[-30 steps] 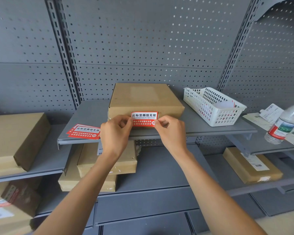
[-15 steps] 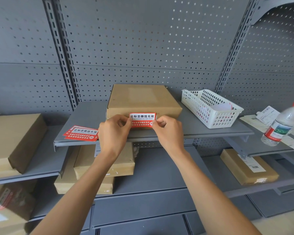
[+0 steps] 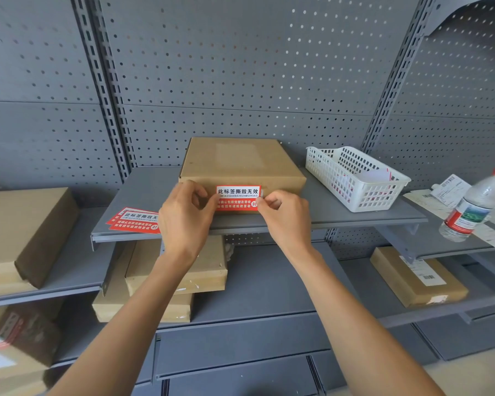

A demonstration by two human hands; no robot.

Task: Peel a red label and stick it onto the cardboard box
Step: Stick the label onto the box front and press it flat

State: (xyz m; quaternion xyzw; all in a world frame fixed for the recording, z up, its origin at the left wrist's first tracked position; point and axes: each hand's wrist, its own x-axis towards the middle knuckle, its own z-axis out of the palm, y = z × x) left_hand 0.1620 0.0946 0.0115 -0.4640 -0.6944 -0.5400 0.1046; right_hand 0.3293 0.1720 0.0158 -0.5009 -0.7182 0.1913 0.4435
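Observation:
A flat cardboard box (image 3: 240, 164) sits on the grey middle shelf (image 3: 340, 215). A red and white label (image 3: 237, 198) lies against the box's front face. My left hand (image 3: 185, 221) pinches the label's left edge with thumb and forefinger. My right hand (image 3: 283, 217) pinches its right edge the same way. A small stack of more red labels (image 3: 132, 220) lies on the shelf to the left of my left hand, partly hidden by it.
A white plastic basket (image 3: 355, 178) stands right of the box. A water bottle (image 3: 475, 207) lies on papers at far right. More cardboard boxes sit on the left shelf (image 3: 26, 232) and the lower shelves (image 3: 417, 278). A perforated grey panel backs the shelving.
Both hands stay on the label's ends at the box front, shifting only slightly. The view has drifted a little.

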